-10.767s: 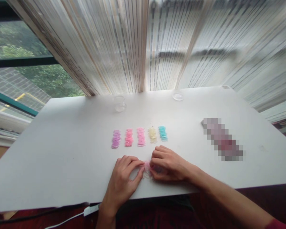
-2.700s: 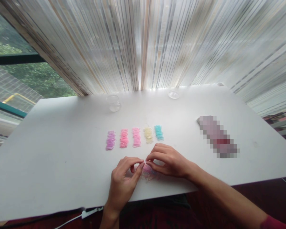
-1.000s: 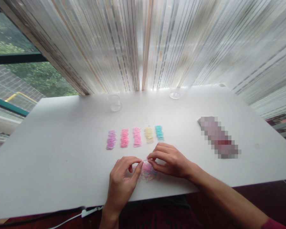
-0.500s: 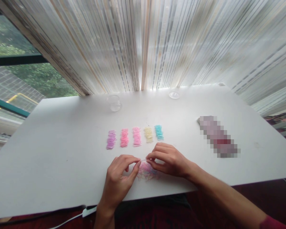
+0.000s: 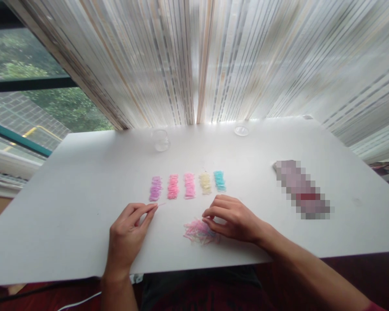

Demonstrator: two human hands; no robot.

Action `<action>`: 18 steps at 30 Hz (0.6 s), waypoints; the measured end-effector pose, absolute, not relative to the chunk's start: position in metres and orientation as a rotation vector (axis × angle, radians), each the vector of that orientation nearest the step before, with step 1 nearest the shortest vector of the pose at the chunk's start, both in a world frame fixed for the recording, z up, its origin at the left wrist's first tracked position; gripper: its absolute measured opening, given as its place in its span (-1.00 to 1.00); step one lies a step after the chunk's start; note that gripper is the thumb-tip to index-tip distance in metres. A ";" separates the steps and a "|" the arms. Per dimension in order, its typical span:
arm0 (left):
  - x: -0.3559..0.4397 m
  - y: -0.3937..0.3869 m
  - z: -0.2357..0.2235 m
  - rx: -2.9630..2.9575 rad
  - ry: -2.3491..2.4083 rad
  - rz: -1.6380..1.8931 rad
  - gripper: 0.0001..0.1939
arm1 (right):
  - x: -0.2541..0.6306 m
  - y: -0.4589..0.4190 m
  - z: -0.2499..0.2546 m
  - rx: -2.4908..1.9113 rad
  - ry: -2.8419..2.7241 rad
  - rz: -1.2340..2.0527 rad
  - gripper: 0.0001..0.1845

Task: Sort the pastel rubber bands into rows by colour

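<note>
On the white table point(image 5: 68, 207) lies a row of sorted little sticks: a purple pile point(image 5: 156, 188), a hot-pink pile point(image 5: 173, 186), a lighter pink pile point(image 5: 189, 185), a yellow pile point(image 5: 205, 183) and a teal pile point(image 5: 219, 180). Nearer to me a mixed heap of sticks point(image 5: 198, 231) lies loose. My left hand point(image 5: 129, 231) pinches one thin pink stick point(image 5: 161, 204) just below the purple pile. My right hand point(image 5: 231, 218) rests curled at the mixed heap's right edge, fingertips pinched together on the sticks.
A small clear glass point(image 5: 161, 140) and a clear lid point(image 5: 241, 130) stand at the table's far edge by the striped curtain point(image 5: 214, 60). A blurred-out flat object point(image 5: 303, 188) lies to the right. A white cable point(image 5: 81, 300) hangs below the near edge.
My left hand has left the mixed heap and gone left and forward with one pink stick, up to the purple pile. My right hand has stayed at the heap.
</note>
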State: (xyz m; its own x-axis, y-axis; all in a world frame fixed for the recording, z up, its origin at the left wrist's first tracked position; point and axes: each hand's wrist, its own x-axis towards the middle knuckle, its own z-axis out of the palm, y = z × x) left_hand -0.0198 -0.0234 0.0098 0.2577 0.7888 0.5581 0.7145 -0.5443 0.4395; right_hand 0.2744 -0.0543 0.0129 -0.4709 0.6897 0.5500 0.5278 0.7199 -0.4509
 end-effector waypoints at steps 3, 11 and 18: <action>-0.027 -0.020 0.007 2.430 1.508 1.169 -0.88 | 0.274 -0.054 0.013 -0.924 -2.195 0.289 -0.84; -0.027 -0.020 0.005 2.411 1.519 1.152 -0.88 | 0.274 -0.054 0.011 -0.939 -2.200 0.300 -0.82; -0.038 -0.009 0.013 2.460 1.571 1.135 -0.84 | 0.275 -0.054 0.011 -0.945 -2.211 0.309 -0.84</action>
